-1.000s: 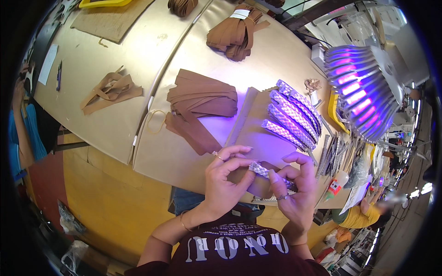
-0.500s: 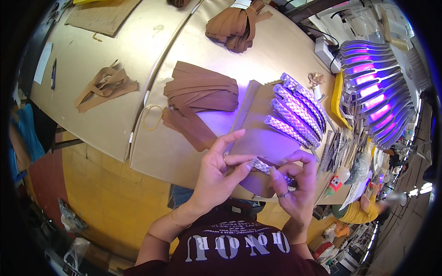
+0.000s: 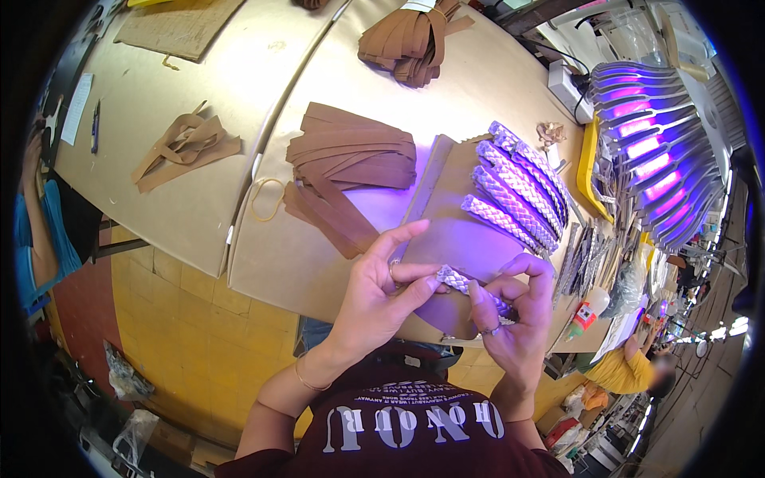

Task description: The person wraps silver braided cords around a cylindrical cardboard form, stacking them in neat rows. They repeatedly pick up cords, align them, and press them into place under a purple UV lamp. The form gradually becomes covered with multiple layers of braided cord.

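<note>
A pale braided strap (image 3: 453, 277) is held between my two hands over the table's near edge. My left hand (image 3: 382, 296) pinches its left end between thumb and fingers, with the index finger raised. Farther along the strap, my right hand (image 3: 516, 315) grips it with thumb and bent fingers, hiding part of it. Just beyond my hands, several braided straps (image 3: 518, 191) lie side by side on a brown board (image 3: 446, 203), lit purple. A fanned stack of flat brown strips (image 3: 351, 151) rests to the left of the board.
A ribbed lamp (image 3: 657, 155) glows purple at the right, beside a yellow tray (image 3: 591, 171). A bundle of brown strips (image 3: 406, 44) lies at the back, and a loose tangle (image 3: 185, 147) farther left. A bottle (image 3: 588, 311) stands at right. Other people are at both sides.
My hands keep nearly the same hold on the strap. The view has shifted slightly. At the far left, another person's arm has come further into sight.
</note>
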The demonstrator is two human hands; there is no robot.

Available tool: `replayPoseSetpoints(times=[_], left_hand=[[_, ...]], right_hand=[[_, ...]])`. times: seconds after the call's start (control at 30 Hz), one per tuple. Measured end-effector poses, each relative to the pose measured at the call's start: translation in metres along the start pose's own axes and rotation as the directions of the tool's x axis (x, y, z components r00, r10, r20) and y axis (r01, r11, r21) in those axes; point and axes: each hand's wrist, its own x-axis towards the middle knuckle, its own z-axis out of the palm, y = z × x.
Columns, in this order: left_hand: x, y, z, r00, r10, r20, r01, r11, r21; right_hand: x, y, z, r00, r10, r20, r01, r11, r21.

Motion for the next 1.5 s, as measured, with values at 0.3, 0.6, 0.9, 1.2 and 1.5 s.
replayPoseSetpoints(times=[0.3,0.6,0.9,1.2,1.5], left_hand=[[0.001,0.005,-0.003,1.000,-0.015,0.027,0.016,0.999,-0.049],[0.001,-0.002,0.001,0.999,0.014,-0.048,-0.017,0.998,-0.058],[-0.006,-0.020,0.013,0.757,0.653,0.019,-0.406,0.447,0.797],[-0.023,-0.030,0.017,0.759,0.534,0.372,-0.578,0.290,0.762],[-0.025,-0.033,0.019,0.738,0.509,0.443,-0.559,0.095,0.823]], right_hand=[[0.001,0.000,0.002,0.999,0.044,-0.019,-0.044,0.999,0.006],[0.004,-0.004,0.005,0.997,-0.072,-0.018,0.069,0.989,-0.128],[0.008,-0.014,0.008,0.998,-0.063,-0.011,0.059,0.971,-0.231],[0.000,-0.014,-0.012,0.993,-0.111,-0.045,0.091,0.942,-0.322],[-0.024,0.008,-0.062,0.996,0.079,-0.049,-0.091,0.947,-0.309]])
